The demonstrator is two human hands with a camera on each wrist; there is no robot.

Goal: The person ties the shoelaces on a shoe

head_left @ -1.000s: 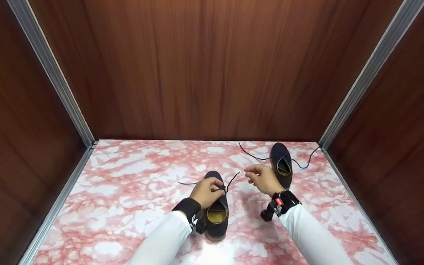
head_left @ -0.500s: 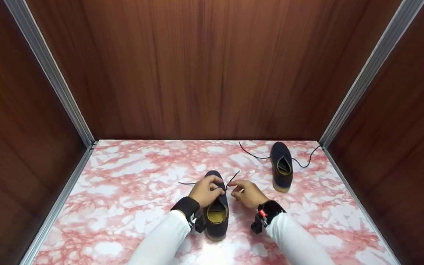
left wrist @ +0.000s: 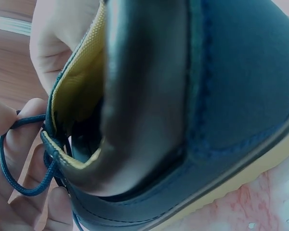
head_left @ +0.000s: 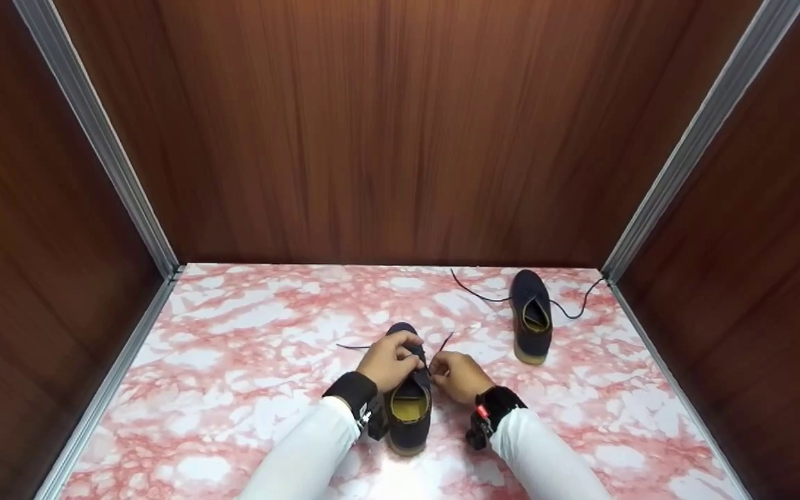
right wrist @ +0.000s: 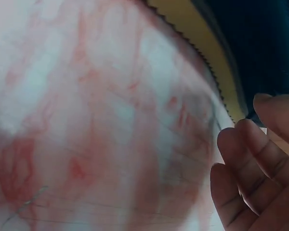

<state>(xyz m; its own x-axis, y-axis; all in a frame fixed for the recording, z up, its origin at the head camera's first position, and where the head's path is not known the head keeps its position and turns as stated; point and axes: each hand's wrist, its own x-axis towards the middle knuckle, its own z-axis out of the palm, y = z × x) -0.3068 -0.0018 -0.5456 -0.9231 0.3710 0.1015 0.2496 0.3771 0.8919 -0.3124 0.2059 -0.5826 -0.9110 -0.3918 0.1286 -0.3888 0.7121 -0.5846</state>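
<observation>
A dark navy lace-up shoe [head_left: 408, 434] with a yellow lining and pale sole stands upright, toe away from me. My left hand [head_left: 384, 362] lies over its lacing area. In the left wrist view, thumb and forefinger of my left hand [left wrist: 21, 144] pinch a loop of dark blue shoelace [left wrist: 29, 192] beside the shoe opening. My right hand [head_left: 464, 377] is at the shoe's right side, fingers curled, with thumb and fingertips at the right lace; a free lace end [head_left: 446, 340] sticks out beyond them. Another lace end [head_left: 353, 346] lies to the left.
A matching shoe [head_left: 532, 333] stands farther back on the right, its laces [head_left: 480, 295] spread to both sides. The red-and-white marbled surface [head_left: 233, 389] is bounded by brown wood-look panels [head_left: 372, 139] and grey metal edging [head_left: 105, 132].
My right hand has come left and down from near the far shoe to the near shoe's right lace, whose end has shifted slightly down. My left hand has stayed in place.
</observation>
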